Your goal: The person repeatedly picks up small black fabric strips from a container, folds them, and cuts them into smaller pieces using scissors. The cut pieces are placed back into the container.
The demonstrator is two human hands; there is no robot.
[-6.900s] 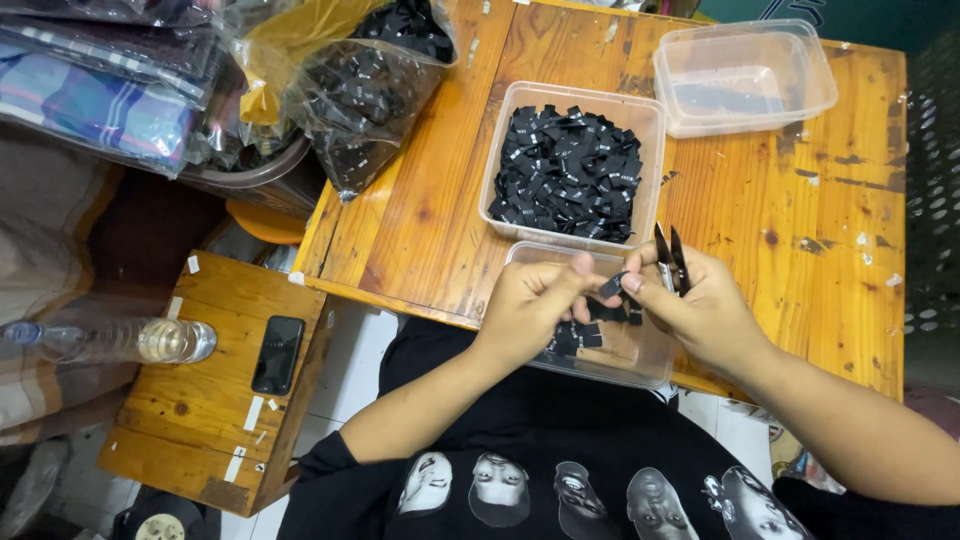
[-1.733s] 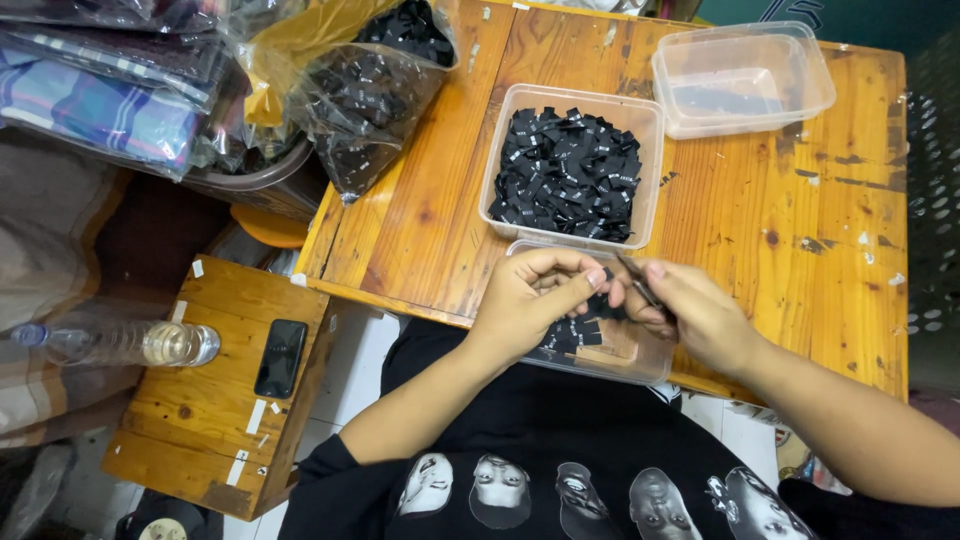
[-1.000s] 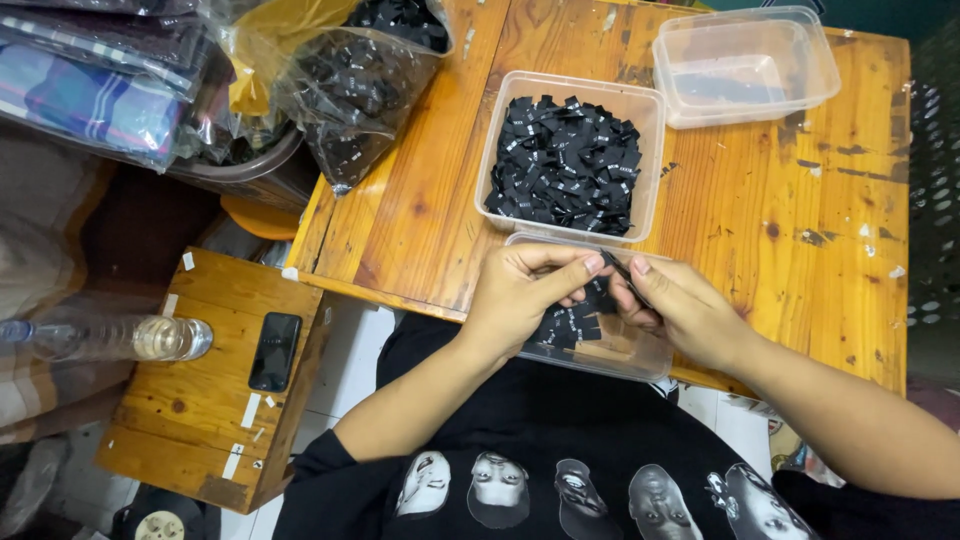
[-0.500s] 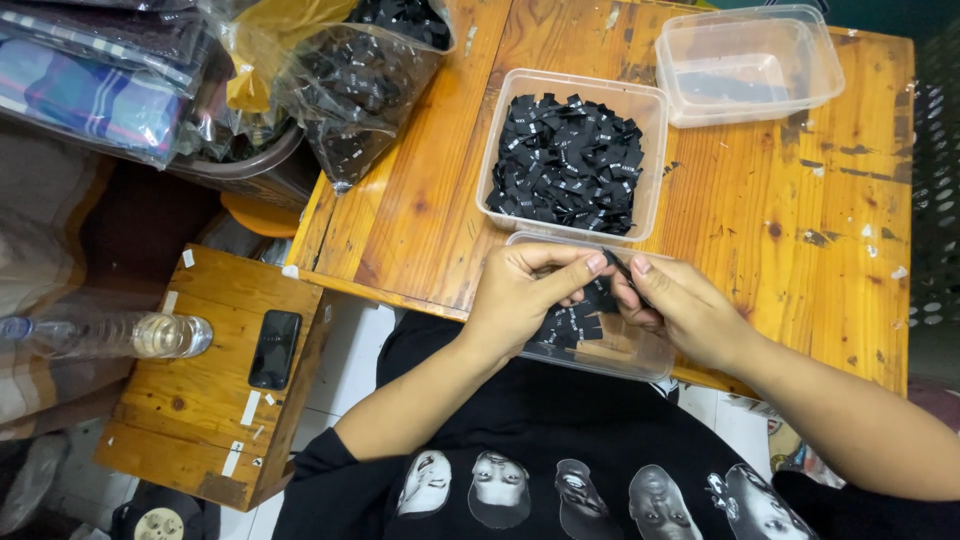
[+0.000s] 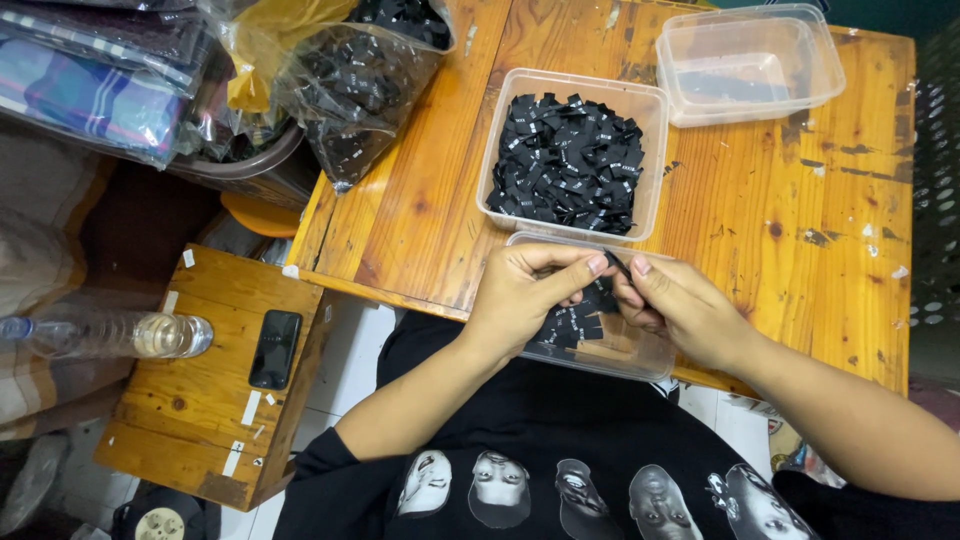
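My left hand (image 5: 528, 292) and my right hand (image 5: 680, 306) meet over a clear plastic tub (image 5: 634, 353) at the near edge of the wooden table (image 5: 790, 220). Together the fingertips pinch one small black fabric label (image 5: 616, 265). The tub under them holds a few more black labels (image 5: 572, 322), partly hidden by my hands. Just beyond stands a second clear tub (image 5: 494, 150) heaped with several black labels (image 5: 570, 165).
An empty clear container (image 5: 750, 62) sits at the table's far right. A plastic bag of black labels (image 5: 355, 75) lies at the far left by folded cloth (image 5: 90, 85). A low wooden stool (image 5: 190, 400) on the left carries a black phone (image 5: 274, 348) and a water bottle (image 5: 110, 335).
Scissors seen in my right hand in the earliest frame are gone from view. Both hands have closed together on one label and have hardly shifted over the last second.
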